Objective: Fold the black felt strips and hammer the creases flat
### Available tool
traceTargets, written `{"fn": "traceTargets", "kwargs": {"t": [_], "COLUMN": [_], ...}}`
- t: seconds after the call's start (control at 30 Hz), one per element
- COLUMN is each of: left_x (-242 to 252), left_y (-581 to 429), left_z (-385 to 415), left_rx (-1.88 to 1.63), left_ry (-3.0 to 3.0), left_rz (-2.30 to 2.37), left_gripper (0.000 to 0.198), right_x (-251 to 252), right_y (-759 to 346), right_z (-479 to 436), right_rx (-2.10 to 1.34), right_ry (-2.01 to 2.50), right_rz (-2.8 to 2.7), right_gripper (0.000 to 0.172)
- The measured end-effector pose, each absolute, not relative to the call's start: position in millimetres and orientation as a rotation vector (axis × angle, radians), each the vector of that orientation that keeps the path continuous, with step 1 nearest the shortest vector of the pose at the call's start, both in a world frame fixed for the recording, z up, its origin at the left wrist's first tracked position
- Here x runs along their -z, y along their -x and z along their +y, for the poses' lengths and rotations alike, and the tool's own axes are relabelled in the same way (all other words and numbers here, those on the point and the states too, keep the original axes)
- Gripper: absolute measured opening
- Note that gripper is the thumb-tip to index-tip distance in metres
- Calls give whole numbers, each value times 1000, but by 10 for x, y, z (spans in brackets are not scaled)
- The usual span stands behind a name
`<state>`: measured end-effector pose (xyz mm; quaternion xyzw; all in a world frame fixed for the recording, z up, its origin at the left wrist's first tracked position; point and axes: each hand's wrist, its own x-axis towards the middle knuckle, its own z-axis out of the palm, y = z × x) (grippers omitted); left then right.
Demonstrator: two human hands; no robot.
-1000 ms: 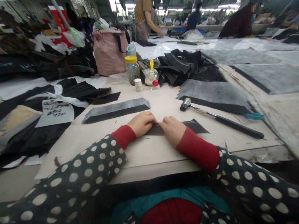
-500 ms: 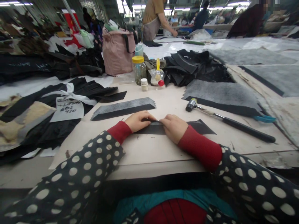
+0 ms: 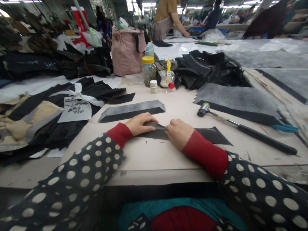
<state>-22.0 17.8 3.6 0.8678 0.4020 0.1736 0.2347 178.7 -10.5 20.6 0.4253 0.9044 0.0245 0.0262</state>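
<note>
L hand (image 3: 141, 124) & R hand (image 3: 179, 133) both on the black strip (image 3: 214, 136), which lies flat on the pale board (image 3: 144, 160) under the fingers, its far edge raised b/w them. R thumb & index closed in a pinch on that edge. L thumb & index slightly apart w/ the edge b/w them; can't tell how firmly they grip. Strip runs out past R fingers to a pointed R end.

Just beyond L fingers: stack of grey-and-black strips (image 3: 132, 110), not touching. Well L of them: black pleated bundle (image 3: 106, 89) w/ white tie & handwritten tag (image 3: 74, 110).

R of R fingers & a bit further off: hammer (image 3: 250, 128), head twd the fingers, handle pointing away R. Past it, larger grey pieces w/ black edge (image 3: 235, 99).

Farther out, straight ahead of fingers: white-capped btl (image 3: 153, 87), yellow-lidded jar (image 3: 149, 72), yellow-handled brush (image 3: 168, 69); pink bag (image 3: 127, 51) behind, to L. Pile of black pieces (image 3: 204, 69) R of brush.
</note>
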Motion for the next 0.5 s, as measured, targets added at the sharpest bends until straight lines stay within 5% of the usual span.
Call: {"fn": "traceTargets", "kwargs": {"t": [0.5], "left_x": [-34], "left_y": [181], "left_z": [59], "left_rx": [-604], "left_ry": [-2214], "left_rz": [1333], "left_gripper": [25], "right_x": [-222], "right_y": [-1763], "right_z": [-45], "right_rx": [163], "right_ry": [-1365], "right_rz": [2848], "right_gripper": [31]}}
